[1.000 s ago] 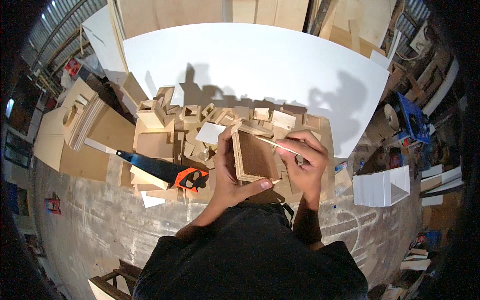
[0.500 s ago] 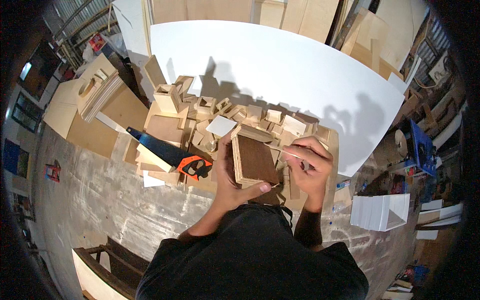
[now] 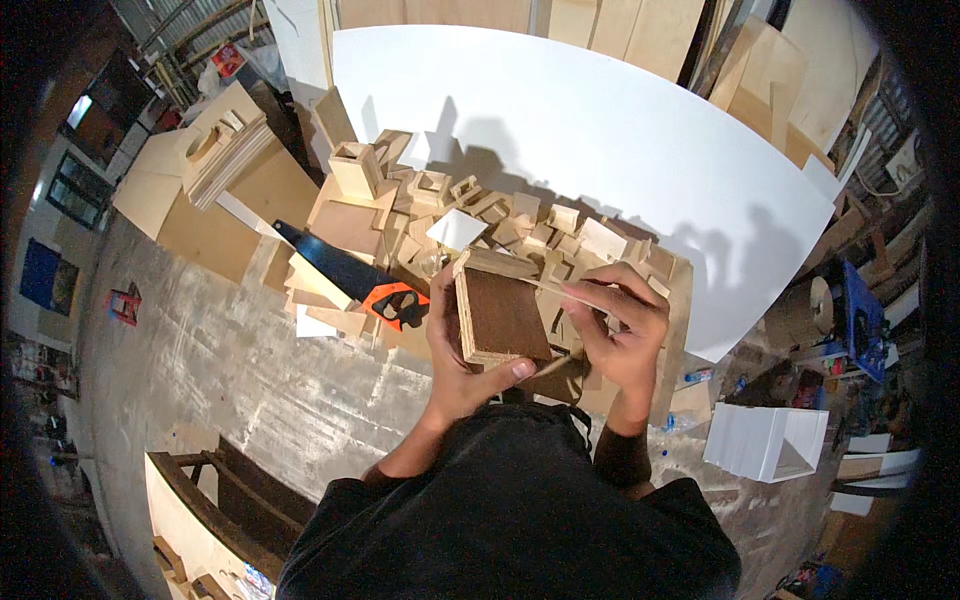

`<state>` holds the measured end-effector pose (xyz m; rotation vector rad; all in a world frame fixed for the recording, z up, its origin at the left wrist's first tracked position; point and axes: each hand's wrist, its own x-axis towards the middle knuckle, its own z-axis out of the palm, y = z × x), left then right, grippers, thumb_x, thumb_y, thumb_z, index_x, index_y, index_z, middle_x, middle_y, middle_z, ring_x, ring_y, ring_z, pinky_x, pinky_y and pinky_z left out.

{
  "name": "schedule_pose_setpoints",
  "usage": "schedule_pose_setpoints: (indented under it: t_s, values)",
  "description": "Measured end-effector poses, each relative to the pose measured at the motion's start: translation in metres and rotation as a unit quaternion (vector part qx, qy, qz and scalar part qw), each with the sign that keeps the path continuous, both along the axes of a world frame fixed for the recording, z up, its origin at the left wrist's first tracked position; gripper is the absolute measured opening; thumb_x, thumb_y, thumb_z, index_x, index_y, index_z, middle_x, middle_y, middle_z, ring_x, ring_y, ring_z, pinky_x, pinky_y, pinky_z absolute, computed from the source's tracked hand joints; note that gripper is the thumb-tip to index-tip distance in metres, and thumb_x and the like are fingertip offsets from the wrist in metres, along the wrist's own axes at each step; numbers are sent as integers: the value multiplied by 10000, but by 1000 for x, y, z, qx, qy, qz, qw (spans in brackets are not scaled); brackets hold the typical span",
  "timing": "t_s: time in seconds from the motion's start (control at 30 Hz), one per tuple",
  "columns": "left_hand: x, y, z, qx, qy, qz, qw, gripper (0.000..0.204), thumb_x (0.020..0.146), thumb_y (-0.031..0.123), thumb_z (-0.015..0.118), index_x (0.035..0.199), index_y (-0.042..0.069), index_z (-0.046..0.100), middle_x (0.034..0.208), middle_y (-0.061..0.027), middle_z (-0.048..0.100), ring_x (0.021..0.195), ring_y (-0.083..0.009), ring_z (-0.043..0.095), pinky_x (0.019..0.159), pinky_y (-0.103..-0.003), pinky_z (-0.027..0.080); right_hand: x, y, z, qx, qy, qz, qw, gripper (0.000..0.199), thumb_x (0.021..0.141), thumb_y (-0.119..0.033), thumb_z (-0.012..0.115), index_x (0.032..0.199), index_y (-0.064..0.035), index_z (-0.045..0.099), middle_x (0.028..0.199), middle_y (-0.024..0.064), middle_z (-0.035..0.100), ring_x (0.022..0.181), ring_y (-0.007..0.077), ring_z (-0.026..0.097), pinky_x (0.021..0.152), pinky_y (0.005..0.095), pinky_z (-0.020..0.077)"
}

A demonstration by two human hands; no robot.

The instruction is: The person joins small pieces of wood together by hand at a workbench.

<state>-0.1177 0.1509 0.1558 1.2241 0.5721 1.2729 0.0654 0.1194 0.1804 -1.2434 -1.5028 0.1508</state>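
Note:
My left hand (image 3: 463,385) is closed around a small plywood box (image 3: 505,318), with the thumb along its near edge. The box has a dark brown face turned up and pale layered edges. At its right, my right hand (image 3: 628,335) pinches a thin pale stick (image 3: 546,287) between thumb and fingers. The stick's far end is close to the box's upper right corner; whether it touches cannot be made out. Left of the box lies a handsaw (image 3: 340,268) with a dark blade and an orange and black handle, resting on wood pieces.
Many wood offcuts and small open boxes (image 3: 357,172) crowd the work surface ahead. A large white panel (image 3: 580,110) stands behind them. A white box (image 3: 765,440) sits on the floor at right, a dark wooden frame (image 3: 240,500) at lower left, cardboard-coloured boards (image 3: 200,235) at left.
The surroundings have shifted right in the picture as the view turned. The box is still in my left hand, and the stick in my right hand shows a little longer beside the box's corner.

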Motion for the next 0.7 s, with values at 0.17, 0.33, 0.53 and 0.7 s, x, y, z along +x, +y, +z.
schedule_pose_setpoints:
  t_s: [0.17, 0.33, 0.53, 0.7]
  values:
    - [9, -19, -12, 30, 25, 31, 999, 1052, 593, 251, 878, 1393, 6, 241, 1278, -145, 426, 1188, -242, 463, 1011, -386, 390, 4, -2, -2, 14, -31, 48, 998, 237, 723, 8, 757, 939, -89, 742, 823, 50, 642, 600, 122, 588, 500, 238, 447]
    - [18, -35, -18, -6, 47, 47, 998, 1090, 579, 269, 890, 1408, 4, 234, 1305, -151, 394, 1215, -253, 435, 1037, -394, 362, 23, -22, -4, -40, -12, 42, 998, 200, 720, 12, 760, 905, -63, 743, 797, 46, 641, 647, 117, 591, 543, 217, 440]
    - [37, -48, -21, 33, 94, 67, 993, 1109, 558, 242, 902, 1407, -2, 233, 1312, -158, 401, 1222, -265, 437, 1057, -392, 342, 31, -18, -7, 39, -5, 96, 995, 194, 725, 15, 754, 908, -49, 738, 802, 66, 643, 662, 126, 602, 549, 220, 456]
    - [54, -57, -9, 64, 134, 102, 984, 1264, 500, 388, 932, 1415, -18, 160, 1311, -168, 415, 1231, -281, 438, 1062, -411, 348, 41, -14, -10, 65, -12, 145, 987, 198, 731, 34, 735, 915, -41, 733, 819, 80, 643, 675, 131, 609, 550, 237, 476]
